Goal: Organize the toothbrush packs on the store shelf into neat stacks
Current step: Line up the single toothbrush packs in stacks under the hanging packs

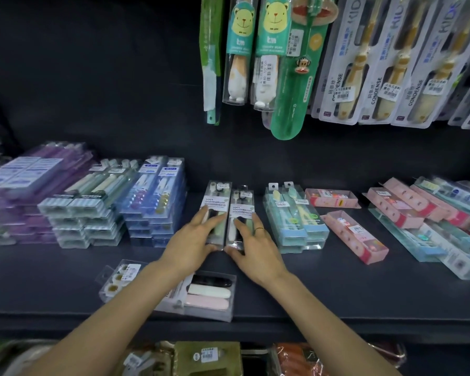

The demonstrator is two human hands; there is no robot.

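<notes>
1. Head view, looking down on a dark store shelf [65,278] with toothbrush packs laid along it.
2. Done so far, by the look of it: purple stack [36,185], mint striped stack [92,210] and blue stack [158,196] at left, squared up side by side; light blue stack [296,221] right of centre, fairly tidy.
3. In hand now: two "soft toothbrush" packs [229,213] lying side by side at shelf centre, long edges touching.
4. Left hand [193,240] flat over the near end of the left pack, fingers straight and spread, thumb at its near corner; pressing, not gripping.
5. Right hand [251,245] likewise on the right pack, fingers extended, ring on one finger, thumb at the near edge.
6. Judged step: squaring this pair into line.
7. Left to do: pink packs [356,234] scattered askew at right, long teal packs [432,240] crossed beneath and beside them, and a wide clear pack [209,291] lying loose near the front edge, partly under the left forearm.
8. Roughly half finished, as a guess.
</notes>
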